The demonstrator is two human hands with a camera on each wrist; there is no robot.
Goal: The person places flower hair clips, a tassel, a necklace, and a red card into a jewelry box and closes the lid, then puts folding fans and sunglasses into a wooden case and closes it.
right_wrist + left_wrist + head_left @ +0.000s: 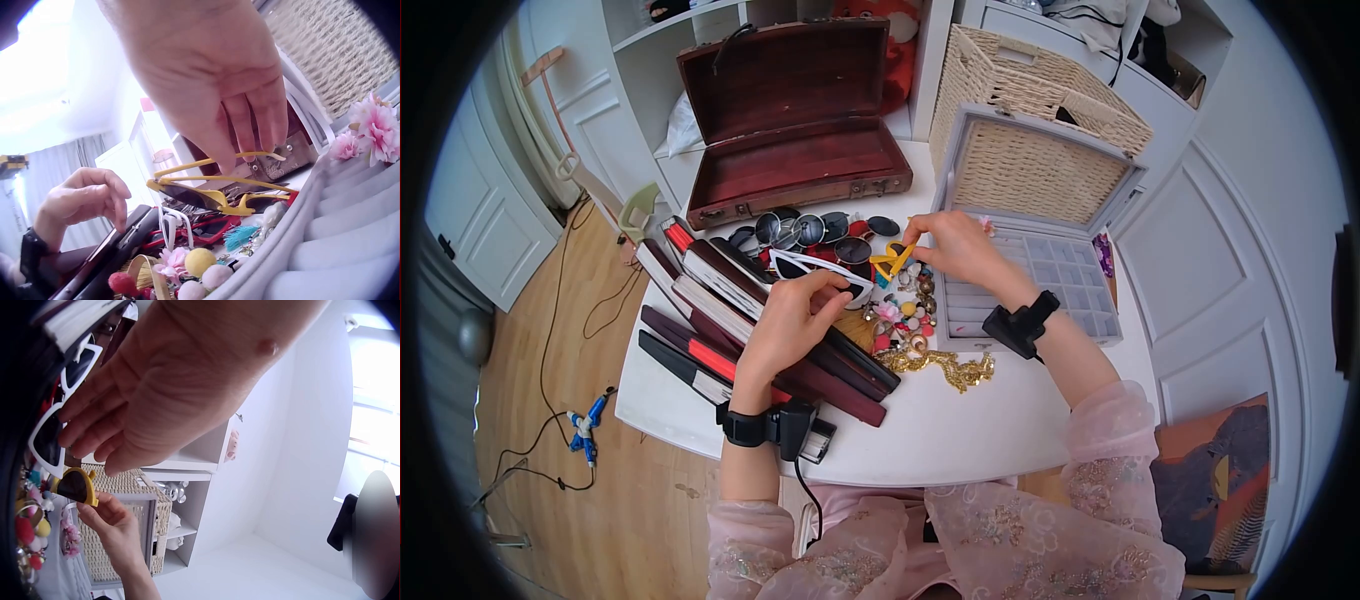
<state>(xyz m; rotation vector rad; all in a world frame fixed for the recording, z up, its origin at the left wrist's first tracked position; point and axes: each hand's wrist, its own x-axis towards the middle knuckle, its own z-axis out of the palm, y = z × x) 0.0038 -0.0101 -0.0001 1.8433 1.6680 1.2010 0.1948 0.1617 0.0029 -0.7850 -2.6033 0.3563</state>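
My right hand [968,250] pinches a temple of the yellow sunglasses [214,199] between thumb and fingers. In the right wrist view their temples are unfolded and they hang over the jumble of accessories. White-framed sunglasses [37,447] lie on the pile to the left. Over these hovers my left hand [795,318], its fingers loosely extended, the fingertips right at the white frame in the left wrist view. Behind both hands sit several dark sunglasses [853,250]. Between the hands and the near edge are pompom hair ties [200,262] and a gold chain [955,370].
Several books or albums [720,290] lean in a row at the left. An open brown case [800,175] stands at the back. To the right, a grey compartment box [1055,280] has its lid raised, before a woven basket [1000,80]. Cables [550,400] run across the floor.
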